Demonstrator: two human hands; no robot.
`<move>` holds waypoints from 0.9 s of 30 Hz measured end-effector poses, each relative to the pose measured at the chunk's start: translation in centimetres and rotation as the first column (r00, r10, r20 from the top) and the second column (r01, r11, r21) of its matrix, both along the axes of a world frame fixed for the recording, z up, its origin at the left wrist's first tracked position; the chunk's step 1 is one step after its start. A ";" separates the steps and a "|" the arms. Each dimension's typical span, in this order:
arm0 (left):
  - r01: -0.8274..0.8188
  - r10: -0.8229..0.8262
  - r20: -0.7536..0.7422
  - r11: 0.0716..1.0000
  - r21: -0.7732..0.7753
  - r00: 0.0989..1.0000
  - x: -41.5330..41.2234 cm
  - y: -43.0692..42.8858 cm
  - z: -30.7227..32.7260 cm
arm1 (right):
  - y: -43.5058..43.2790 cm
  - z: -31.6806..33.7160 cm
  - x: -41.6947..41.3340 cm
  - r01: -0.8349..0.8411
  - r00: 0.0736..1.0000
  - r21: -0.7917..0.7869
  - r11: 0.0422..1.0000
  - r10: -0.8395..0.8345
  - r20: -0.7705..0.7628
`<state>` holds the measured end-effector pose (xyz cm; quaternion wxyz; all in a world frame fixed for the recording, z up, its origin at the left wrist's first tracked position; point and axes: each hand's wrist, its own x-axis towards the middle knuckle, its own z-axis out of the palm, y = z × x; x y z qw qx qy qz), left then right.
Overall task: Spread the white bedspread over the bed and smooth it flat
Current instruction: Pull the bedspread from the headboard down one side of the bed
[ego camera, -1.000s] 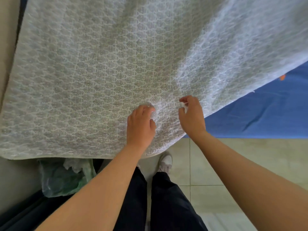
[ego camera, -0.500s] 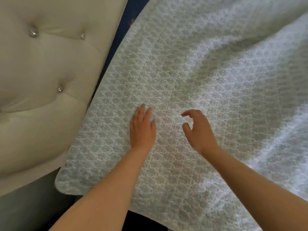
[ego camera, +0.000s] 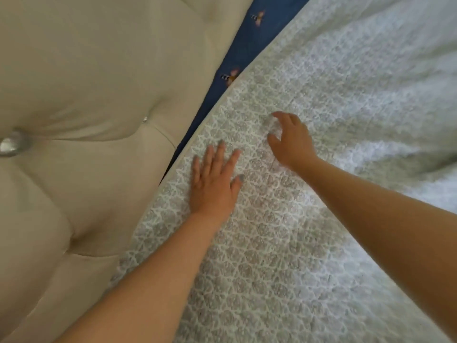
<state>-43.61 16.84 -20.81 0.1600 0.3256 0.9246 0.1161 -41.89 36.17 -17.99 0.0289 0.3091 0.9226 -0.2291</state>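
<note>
Head view: hands [ego camera: 214, 184] on textured, lattice-patterned bedspread [ego camera: 321, 243].

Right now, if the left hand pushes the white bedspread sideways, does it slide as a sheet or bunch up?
Probably bunches: the white bedspread is limp, already lying in soft folds at the right. It looks thin and light, so the flat left hand likely drags it easily. The right hand, fingers curled, could pinch it up; it would surely drape, not hold shape.

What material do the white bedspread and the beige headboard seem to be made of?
Bedspread: probably woven or quilted cotton, matte; raised lattice pattern, soft folds.
Headboard: looks like padded faux leather, slight sheen; smooth tufted surface with shiny studs. Real leather cannot be excluded.
</note>
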 end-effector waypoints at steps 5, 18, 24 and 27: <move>0.093 -0.095 -0.041 0.995 -0.042 0.995 -4.8 4.4 -0.7 | 5.4 -0.1 -4.0 -0.105 0.987 0.111 0.988 0.089 0.135; 0.136 -0.127 -0.208 0.990 0.026 0.970 -8.4 8.8 -2.6 | 15.2 0.1 -16.2 0.230 0.964 0.078 0.970 -0.238 0.118; 0.144 -0.134 -0.179 0.988 0.046 0.975 -8.3 9.2 -2.8 | 20.0 0.9 -20.7 0.192 0.930 0.032 0.981 -0.192 0.313; 0.154 -0.143 -0.171 0.987 0.052 0.975 -8.9 9.8 -2.7 | 21.5 1.3 -22.9 0.193 0.886 0.009 0.981 -0.178 0.427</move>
